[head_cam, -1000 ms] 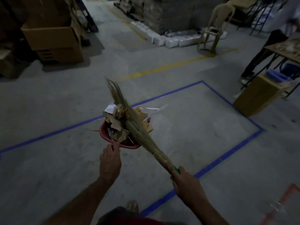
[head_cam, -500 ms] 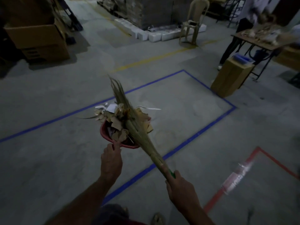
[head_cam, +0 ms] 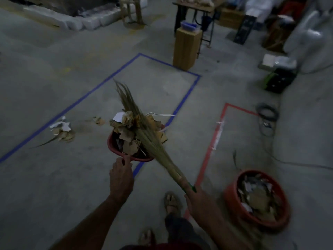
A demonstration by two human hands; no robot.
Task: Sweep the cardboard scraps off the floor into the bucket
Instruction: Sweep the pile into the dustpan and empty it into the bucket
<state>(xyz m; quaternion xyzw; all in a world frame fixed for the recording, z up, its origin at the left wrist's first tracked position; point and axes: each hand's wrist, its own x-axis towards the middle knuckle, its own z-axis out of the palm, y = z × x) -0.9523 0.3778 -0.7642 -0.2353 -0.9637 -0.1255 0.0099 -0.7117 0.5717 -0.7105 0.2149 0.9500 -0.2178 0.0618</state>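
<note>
My left hand (head_cam: pixel 121 175) grips the near rim of a red dustpan (head_cam: pixel 115 147) heaped with torn cardboard scraps (head_cam: pixel 128 137), held above the floor. My right hand (head_cam: pixel 200 199) grips the green handle of a straw broom (head_cam: pixel 144 130), whose bristles lie across the heap. A red bucket (head_cam: pixel 232 197), filled with cardboard scraps, stands on the floor at the lower right, to the right of my right hand. A small pile of loose scraps (head_cam: pixel 62 131) lies on the floor to the left, and one more scrap (head_cam: pixel 98 120) lies near it.
Blue tape (head_cam: pixel 100 83) and red tape (head_cam: pixel 211 141) mark rectangles on the concrete floor. A tall cardboard box (head_cam: pixel 185 49) stands beyond, with a table (head_cam: pixel 194 8) and a chair (head_cam: pixel 129 11) behind. Cables (head_cam: pixel 266 114) and a dark case (head_cam: pixel 279 80) lie at the right. My sandalled feet (head_cam: pixel 172 202) are below.
The view has swung right and down, bringing the red bucket and my feet into sight. Some scraps now lie on the floor to the left. Both hands keep their grips.
</note>
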